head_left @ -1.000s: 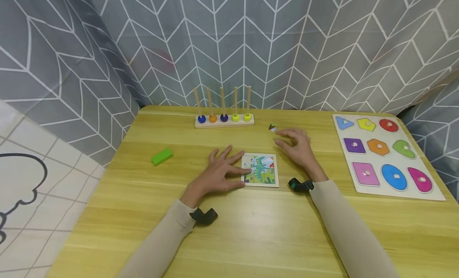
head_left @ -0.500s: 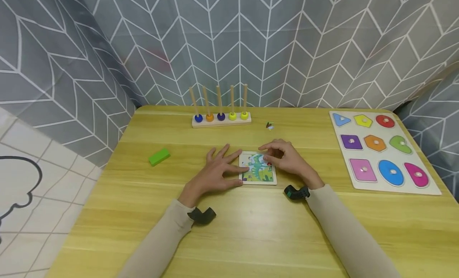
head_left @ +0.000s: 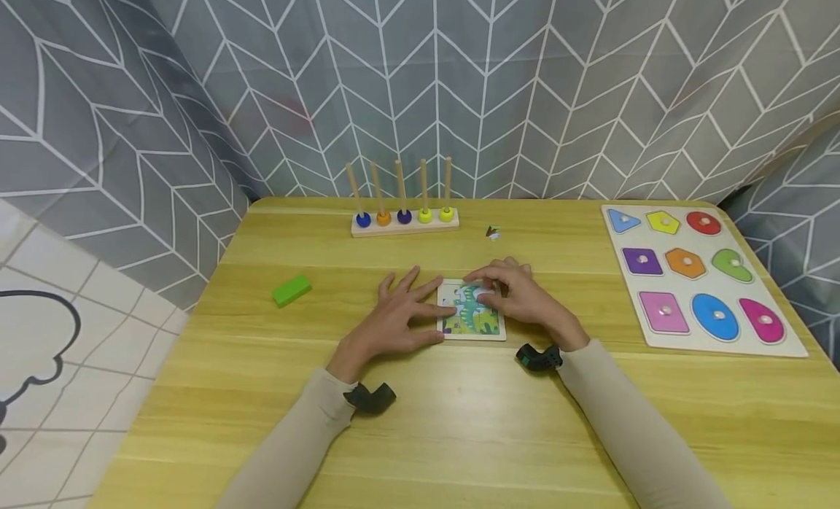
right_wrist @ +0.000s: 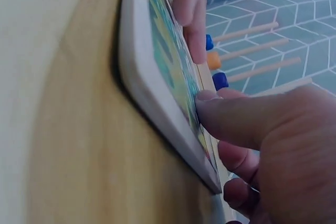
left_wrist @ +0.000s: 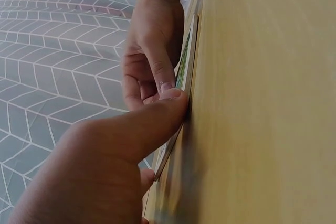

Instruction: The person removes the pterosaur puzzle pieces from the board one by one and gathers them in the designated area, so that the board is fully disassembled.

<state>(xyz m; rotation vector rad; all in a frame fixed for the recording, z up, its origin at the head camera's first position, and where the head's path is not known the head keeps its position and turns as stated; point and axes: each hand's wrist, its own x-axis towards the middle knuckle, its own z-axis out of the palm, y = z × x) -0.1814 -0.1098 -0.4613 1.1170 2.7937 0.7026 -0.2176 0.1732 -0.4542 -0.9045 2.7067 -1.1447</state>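
Note:
A small square dinosaur jigsaw puzzle point(head_left: 487, 324) lies in its pale frame on the wooden table. My left hand point(head_left: 396, 321) is spread at its left side, with the index finger on the picture and the thumb at the near left corner. In the left wrist view the thumb of my left hand point(left_wrist: 100, 150) rests against the frame's edge. Over the puzzle's upper right part bends my right hand point(head_left: 518, 292). In the right wrist view, the thumb of my right hand point(right_wrist: 294, 140) touches the picture; whether a piece is pinched is hidden.
One loose puzzle piece point(head_left: 493, 232) lies behind the puzzle. A peg stand point(head_left: 405, 227) with coloured beads is near the back edge. A green block point(head_left: 292, 290) sits at left. The shape board point(head_left: 705, 279) occupies the right side, and a patterned curtain point(head_left: 407, 79) hangs behind.
My right hand has moved from beside the loose piece, toward me and left, onto the puzzle. That piece has stayed on the table. My left hand holds its place.

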